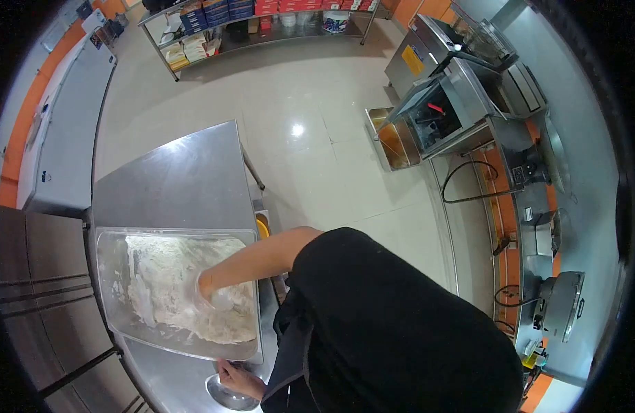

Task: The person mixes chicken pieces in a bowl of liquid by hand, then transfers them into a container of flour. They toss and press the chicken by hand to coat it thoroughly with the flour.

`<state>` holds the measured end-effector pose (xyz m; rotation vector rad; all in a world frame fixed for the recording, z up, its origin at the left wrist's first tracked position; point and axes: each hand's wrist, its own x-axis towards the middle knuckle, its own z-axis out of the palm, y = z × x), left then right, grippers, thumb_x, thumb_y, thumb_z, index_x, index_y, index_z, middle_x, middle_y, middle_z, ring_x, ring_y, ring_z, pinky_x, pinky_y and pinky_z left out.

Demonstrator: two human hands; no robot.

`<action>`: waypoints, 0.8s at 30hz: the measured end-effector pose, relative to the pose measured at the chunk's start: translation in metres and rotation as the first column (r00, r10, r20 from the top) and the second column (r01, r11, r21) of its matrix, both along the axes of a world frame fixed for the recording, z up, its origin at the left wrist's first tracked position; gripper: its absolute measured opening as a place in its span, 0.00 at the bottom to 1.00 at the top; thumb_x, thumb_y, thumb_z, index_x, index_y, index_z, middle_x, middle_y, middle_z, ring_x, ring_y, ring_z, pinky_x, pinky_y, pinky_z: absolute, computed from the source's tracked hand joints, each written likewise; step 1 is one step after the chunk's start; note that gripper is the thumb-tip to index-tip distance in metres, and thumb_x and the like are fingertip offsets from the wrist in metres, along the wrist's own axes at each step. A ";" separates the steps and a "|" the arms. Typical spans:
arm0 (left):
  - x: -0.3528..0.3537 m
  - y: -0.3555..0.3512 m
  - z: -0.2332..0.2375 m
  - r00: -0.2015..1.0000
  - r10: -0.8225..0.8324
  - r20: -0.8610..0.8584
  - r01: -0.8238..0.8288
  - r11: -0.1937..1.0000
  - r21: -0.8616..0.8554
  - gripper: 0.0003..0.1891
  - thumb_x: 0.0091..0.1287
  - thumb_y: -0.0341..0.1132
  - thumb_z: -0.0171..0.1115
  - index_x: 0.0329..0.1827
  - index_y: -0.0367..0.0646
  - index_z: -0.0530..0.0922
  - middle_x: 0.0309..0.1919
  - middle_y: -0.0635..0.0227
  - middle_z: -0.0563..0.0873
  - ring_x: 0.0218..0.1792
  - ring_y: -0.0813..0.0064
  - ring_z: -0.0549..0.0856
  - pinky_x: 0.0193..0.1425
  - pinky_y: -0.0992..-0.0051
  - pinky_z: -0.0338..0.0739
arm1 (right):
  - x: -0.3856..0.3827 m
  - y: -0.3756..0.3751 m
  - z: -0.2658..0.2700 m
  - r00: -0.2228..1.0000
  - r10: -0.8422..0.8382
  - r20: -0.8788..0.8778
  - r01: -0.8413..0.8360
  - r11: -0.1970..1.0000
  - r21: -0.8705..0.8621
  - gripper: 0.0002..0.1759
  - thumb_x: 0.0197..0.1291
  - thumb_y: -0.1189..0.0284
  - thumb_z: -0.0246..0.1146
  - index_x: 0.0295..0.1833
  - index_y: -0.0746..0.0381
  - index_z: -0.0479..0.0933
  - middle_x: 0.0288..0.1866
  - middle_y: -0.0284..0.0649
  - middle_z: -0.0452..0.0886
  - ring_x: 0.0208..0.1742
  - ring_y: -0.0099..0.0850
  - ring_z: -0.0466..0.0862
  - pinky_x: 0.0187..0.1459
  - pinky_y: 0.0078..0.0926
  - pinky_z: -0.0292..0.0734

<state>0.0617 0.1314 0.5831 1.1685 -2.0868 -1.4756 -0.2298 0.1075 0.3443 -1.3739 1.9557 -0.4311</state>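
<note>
A clear plastic tub holds a pale, floury dough mixture, loose and powdery in places and lumpy near the lower edge. My right hand is down in this mixture; white covers it past the wrist and its fingers are hidden. Beside the tub's lower side, my left hand is closed at the rim of a shiny metal bowl. The frame does not show clearly what the bowl contains.
The tub stands on a steel table. A white chest freezer and steel cabinet doors line the left. Boxes fill a shelf rack at the back. A metal pan sits by an open-doored appliance on the right.
</note>
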 end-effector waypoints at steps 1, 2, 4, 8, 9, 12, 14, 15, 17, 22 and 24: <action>-0.005 0.007 0.012 0.999 0.014 0.032 -0.015 1.000 0.026 0.23 0.77 0.42 0.54 0.46 0.22 0.79 0.33 0.59 0.81 0.35 0.70 0.73 0.42 0.70 0.69 | -0.015 0.008 -0.003 0.996 -0.083 0.038 0.083 0.997 0.000 0.22 0.52 0.59 0.69 0.51 0.57 0.86 0.53 0.44 0.85 0.52 0.40 0.84 0.53 0.44 0.76; -0.007 0.011 0.017 0.998 0.027 0.064 -0.030 0.998 0.051 0.24 0.77 0.43 0.54 0.43 0.22 0.79 0.28 0.62 0.79 0.32 0.72 0.71 0.38 0.69 0.67 | -0.028 0.019 -0.009 0.980 -0.172 0.096 0.172 0.985 0.013 0.22 0.51 0.59 0.69 0.51 0.57 0.86 0.54 0.44 0.85 0.52 0.40 0.83 0.54 0.44 0.76; -0.004 0.009 0.004 1.000 0.007 0.001 -0.007 1.000 0.003 0.24 0.77 0.44 0.54 0.41 0.22 0.79 0.26 0.65 0.75 0.30 0.74 0.67 0.35 0.69 0.64 | -0.043 0.036 -0.028 0.920 -0.316 0.232 0.307 0.949 0.076 0.23 0.51 0.58 0.70 0.52 0.56 0.85 0.55 0.44 0.85 0.52 0.40 0.83 0.54 0.44 0.76; -0.003 0.004 0.006 0.998 -0.028 0.061 0.032 0.997 -0.069 0.26 0.77 0.46 0.54 0.35 0.23 0.78 0.22 0.70 0.68 0.27 0.78 0.63 0.30 0.71 0.56 | 0.015 0.020 -0.094 0.797 -0.301 0.523 0.200 0.949 0.242 0.25 0.50 0.58 0.71 0.54 0.55 0.85 0.56 0.43 0.85 0.53 0.39 0.83 0.55 0.43 0.75; -0.005 0.007 0.010 0.998 -0.024 0.060 0.028 0.997 -0.066 0.26 0.77 0.46 0.54 0.35 0.23 0.78 0.22 0.70 0.68 0.27 0.78 0.63 0.30 0.71 0.56 | 0.034 0.018 -0.087 0.928 -0.119 0.353 0.064 0.984 0.165 0.26 0.48 0.57 0.72 0.54 0.57 0.85 0.53 0.43 0.86 0.52 0.36 0.84 0.53 0.41 0.76; -0.009 0.016 0.019 1.000 0.005 -0.014 -0.004 0.997 0.075 0.27 0.77 0.46 0.54 0.34 0.23 0.78 0.21 0.71 0.68 0.26 0.78 0.62 0.29 0.72 0.56 | 0.086 0.003 -0.053 0.977 0.196 0.083 -0.203 0.974 0.097 0.26 0.46 0.56 0.72 0.51 0.58 0.85 0.49 0.43 0.87 0.49 0.35 0.85 0.50 0.39 0.77; -0.008 0.016 0.017 0.997 -0.052 -0.050 0.050 0.997 -0.055 0.26 0.78 0.45 0.53 0.34 0.25 0.78 0.19 0.74 0.65 0.25 0.79 0.61 0.28 0.71 0.55 | 0.107 -0.002 -0.037 0.969 0.234 0.080 -0.239 0.969 0.061 0.24 0.46 0.57 0.72 0.49 0.57 0.85 0.47 0.42 0.87 0.47 0.36 0.85 0.48 0.39 0.78; -0.009 0.018 0.016 0.998 -0.046 -0.053 0.043 0.997 -0.060 0.26 0.78 0.45 0.53 0.34 0.25 0.78 0.19 0.74 0.65 0.25 0.79 0.61 0.28 0.71 0.55 | 0.112 -0.004 -0.026 0.968 0.240 0.074 -0.243 0.970 0.031 0.23 0.46 0.57 0.72 0.48 0.57 0.85 0.47 0.42 0.87 0.47 0.36 0.85 0.47 0.39 0.78; -0.012 0.021 0.014 0.991 0.023 -0.134 -0.022 1.000 0.011 0.25 0.77 0.45 0.54 0.33 0.26 0.78 0.20 0.74 0.64 0.26 0.80 0.61 0.28 0.72 0.54 | 0.112 -0.003 -0.002 0.973 0.228 0.032 -0.227 0.973 -0.046 0.22 0.46 0.58 0.71 0.46 0.57 0.85 0.45 0.42 0.87 0.45 0.37 0.86 0.45 0.39 0.78; 0.000 0.003 0.001 0.998 -0.017 -0.065 0.023 0.995 0.095 0.25 0.77 0.46 0.55 0.34 0.26 0.78 0.23 0.72 0.69 0.28 0.80 0.64 0.30 0.74 0.58 | 0.078 0.006 0.105 0.974 0.052 -0.218 -0.131 0.922 -0.364 0.18 0.45 0.59 0.71 0.40 0.57 0.86 0.41 0.42 0.87 0.41 0.38 0.86 0.40 0.38 0.79; 0.000 0.005 0.002 0.992 -0.026 -0.127 0.044 0.989 0.138 0.25 0.77 0.46 0.55 0.33 0.27 0.77 0.23 0.71 0.71 0.29 0.80 0.64 0.31 0.74 0.59 | 0.062 0.007 0.142 0.954 -0.053 -0.296 -0.093 0.885 -0.457 0.16 0.44 0.60 0.70 0.38 0.56 0.86 0.39 0.42 0.87 0.40 0.39 0.87 0.38 0.38 0.80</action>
